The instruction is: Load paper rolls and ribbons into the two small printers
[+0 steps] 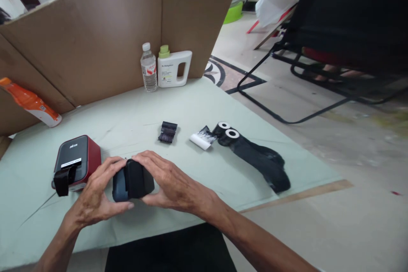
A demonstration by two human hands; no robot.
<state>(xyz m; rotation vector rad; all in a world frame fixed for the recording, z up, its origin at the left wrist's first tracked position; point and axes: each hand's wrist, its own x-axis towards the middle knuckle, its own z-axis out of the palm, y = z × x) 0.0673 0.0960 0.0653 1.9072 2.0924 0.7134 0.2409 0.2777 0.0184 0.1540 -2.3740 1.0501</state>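
Both hands grip a small dark blue and black device (132,180) near the front edge of the pale green table (191,106). My left hand (95,193) wraps its left end, thumb underneath. My right hand (170,182) covers its top and right side with curled fingers. Just left of my left hand stands a red and black label printer (76,161) with a black strip hanging from its slot. Beyond the device lie a small black roll (168,131), a white roll with black ribbon (202,139), and two black ribbon rolls with white cores (228,131) trailing loose black ribbon (264,163).
A folded cardboard screen (105,29) stands along the table's back. In front of it are a water bottle (148,68) and a white jug with a green cap (174,68). An orange and white bottle (30,102) lies at the left. A black folding chair (334,29) stands on the floor to the right.
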